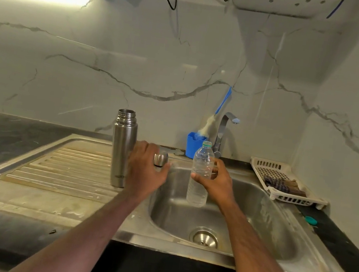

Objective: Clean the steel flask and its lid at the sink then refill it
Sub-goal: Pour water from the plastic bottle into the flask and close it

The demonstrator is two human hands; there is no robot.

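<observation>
Standing upright on the ribbed drainboard just left of the sink basin, the steel flask is uncapped, its threaded neck bare and its brushed body bearing a small mark near the base. The left hand grips the flask's steel lid beside it, fingers curled round it. The right hand holds a clear plastic water bottle, green ring at its neck, above the basin; whether it holds water cannot be told. A blue holder behind the sink carries a bottle brush. A white perforated tray at right contains a dark cloth.
</observation>
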